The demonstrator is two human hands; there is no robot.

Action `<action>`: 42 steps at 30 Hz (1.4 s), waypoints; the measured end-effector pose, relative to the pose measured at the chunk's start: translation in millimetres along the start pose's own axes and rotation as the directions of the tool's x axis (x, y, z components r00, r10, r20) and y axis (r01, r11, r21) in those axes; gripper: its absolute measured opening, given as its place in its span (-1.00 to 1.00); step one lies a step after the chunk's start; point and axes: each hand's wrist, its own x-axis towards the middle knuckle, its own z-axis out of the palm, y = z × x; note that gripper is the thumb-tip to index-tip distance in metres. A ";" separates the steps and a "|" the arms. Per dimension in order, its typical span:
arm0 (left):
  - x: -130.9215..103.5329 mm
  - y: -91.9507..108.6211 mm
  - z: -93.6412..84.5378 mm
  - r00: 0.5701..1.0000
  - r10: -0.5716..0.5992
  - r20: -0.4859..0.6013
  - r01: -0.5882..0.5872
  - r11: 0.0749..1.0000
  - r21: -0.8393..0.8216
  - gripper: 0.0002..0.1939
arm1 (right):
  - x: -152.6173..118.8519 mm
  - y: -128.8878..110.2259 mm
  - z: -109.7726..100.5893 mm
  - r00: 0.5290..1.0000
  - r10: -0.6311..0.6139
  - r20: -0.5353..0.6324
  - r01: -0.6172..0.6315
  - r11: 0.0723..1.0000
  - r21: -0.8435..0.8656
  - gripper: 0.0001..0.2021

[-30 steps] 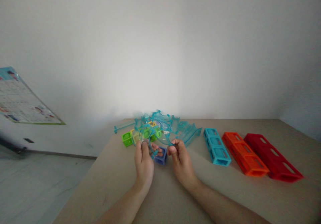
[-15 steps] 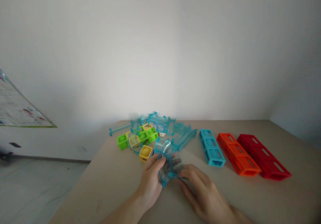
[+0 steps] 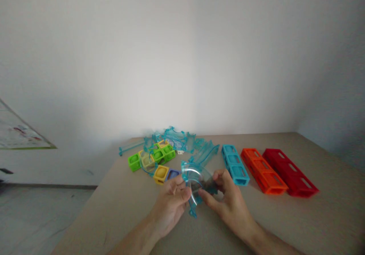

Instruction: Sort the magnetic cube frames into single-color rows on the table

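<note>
A clear blue curved track piece [image 3: 199,177] is held between both hands above the front middle of the table. My left hand [image 3: 171,203] pinches its left side with the thumb in front. On the right side, my right hand [image 3: 228,201] grips the piece between thumb and fingers. Just behind the left hand lie a yellow block [image 3: 161,174] and a purple block [image 3: 172,174], side by side. Green blocks [image 3: 164,155] and more clear blue track pieces [image 3: 203,152] are piled farther back.
A blue three-cell block [image 3: 235,164], an orange one [image 3: 264,171] and a red one [image 3: 290,173] lie slanted on the right of the table [image 3: 322,217]. A wall [image 3: 182,57] rises behind. A poster hangs at far left [image 3: 19,133].
The clear track piece has been turned in the hands. My right hand has moved up, its thumb and fingers now around the piece's right side. The view has shifted slightly.
</note>
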 end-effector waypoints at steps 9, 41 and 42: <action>1.2 -2.3 2.3 0.998 0.013 0.053 -0.022 0.986 0.166 -0.44 | -5.0 -9.8 -5.8 0.990 -0.038 0.133 0.038 0.999 0.004 -0.88; -2.4 -9.8 -6.5 0.977 0.213 -0.018 -0.197 0.932 0.304 -0.50 | -10.5 -17.6 -7.9 0.896 -0.084 0.436 0.009 0.985 0.171 -0.64; -2.5 -8.9 -5.9 0.978 0.208 -0.016 -0.193 0.932 0.306 -0.50 | -10.5 -16.6 -7.3 0.895 -0.080 0.439 0.007 0.986 0.167 -0.63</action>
